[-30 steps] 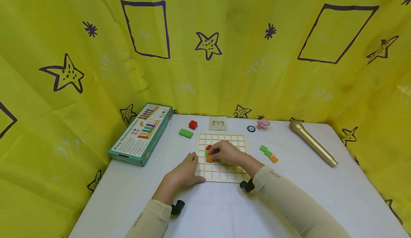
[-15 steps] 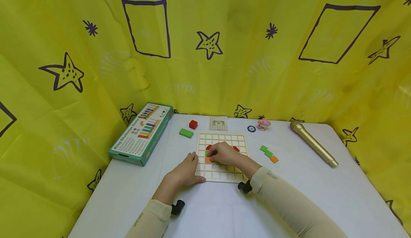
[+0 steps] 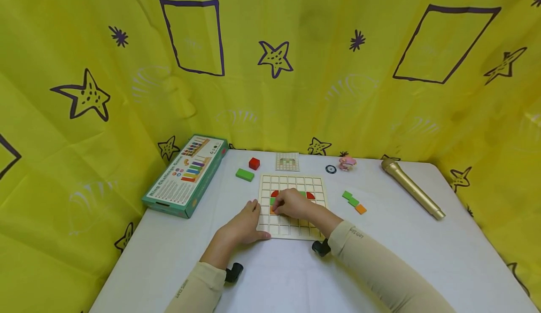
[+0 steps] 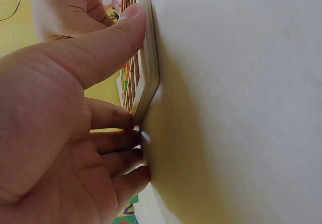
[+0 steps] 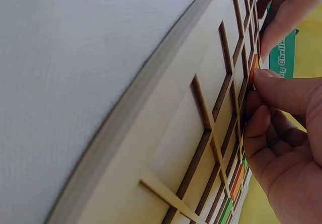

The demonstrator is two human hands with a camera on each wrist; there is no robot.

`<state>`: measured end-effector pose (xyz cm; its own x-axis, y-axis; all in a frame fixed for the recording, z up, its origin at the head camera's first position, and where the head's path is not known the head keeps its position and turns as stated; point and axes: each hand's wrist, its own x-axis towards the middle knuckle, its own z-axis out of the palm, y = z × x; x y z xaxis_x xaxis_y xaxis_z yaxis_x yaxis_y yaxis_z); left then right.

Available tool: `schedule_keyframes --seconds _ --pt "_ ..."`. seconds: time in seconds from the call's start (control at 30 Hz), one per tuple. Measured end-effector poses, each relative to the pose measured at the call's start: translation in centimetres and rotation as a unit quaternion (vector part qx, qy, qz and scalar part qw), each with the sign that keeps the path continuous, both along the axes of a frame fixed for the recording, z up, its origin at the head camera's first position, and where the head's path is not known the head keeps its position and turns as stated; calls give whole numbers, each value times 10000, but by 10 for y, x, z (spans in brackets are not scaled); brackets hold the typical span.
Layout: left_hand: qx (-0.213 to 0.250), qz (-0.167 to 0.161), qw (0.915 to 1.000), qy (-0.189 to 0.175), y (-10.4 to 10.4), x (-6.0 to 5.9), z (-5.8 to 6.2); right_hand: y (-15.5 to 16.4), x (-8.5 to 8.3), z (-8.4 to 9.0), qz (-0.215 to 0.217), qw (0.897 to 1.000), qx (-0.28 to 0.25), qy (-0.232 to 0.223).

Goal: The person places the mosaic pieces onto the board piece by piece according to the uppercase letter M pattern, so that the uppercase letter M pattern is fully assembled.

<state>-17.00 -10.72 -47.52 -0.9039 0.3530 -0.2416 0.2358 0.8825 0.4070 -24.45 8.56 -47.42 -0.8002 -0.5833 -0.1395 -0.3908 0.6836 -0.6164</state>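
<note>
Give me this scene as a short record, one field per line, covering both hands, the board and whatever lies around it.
Left hand: thumb at the near edge of the grid board, fingers along its left edge
Right hand: fingertips at an orange tile on the board
Also on board: red tiles, green tiles
Right of board: loose green tiles, loose orange tile, gold microphone
Beyond board: pattern card
Far left: game box

The grid board (image 3: pixel 289 231) lies between the game box (image 3: pixel 186 174), left, and microphone (image 3: pixel 414 189), right, a card (image 3: pixel 287 162) behind it.
</note>
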Motion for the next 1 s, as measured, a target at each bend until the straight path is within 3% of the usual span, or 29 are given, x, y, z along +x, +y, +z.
schedule_keyframes --seconds 0.6,1.0 --pt "38 92 9999 -42 1 0 -1 15 5 0 -199 9987 -296 -351" --pt "182 187 9996 -146 1 2 2 38 3 2 -506 9971 -562 -31"
